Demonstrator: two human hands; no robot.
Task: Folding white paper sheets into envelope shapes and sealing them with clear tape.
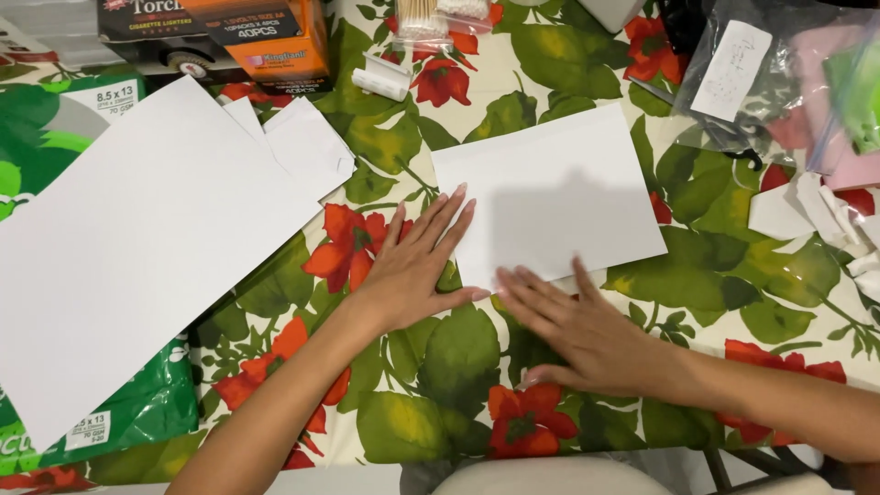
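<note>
Folded white paper (550, 197): lay flat on your floral tablecloth, slightly tilted.
Lower left corner: pressed under your flat, open fingertips.

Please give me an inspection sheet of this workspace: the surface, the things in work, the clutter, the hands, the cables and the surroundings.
Surface: tablecloth with red flowers and green leaves.
Job's things: white folded sheet, lying flat.
Clutter: large white sheets on a green paper pack; orange box; cotton swabs; clear plastic bags; white paper scraps.
Grippers: left hand flat, fingertips at the sheet's left edge; right hand flat, fingertips on its lower edge. Both open.
Cables: nothing seen.
Surroundings: pale chair edge at the bottom.
</note>
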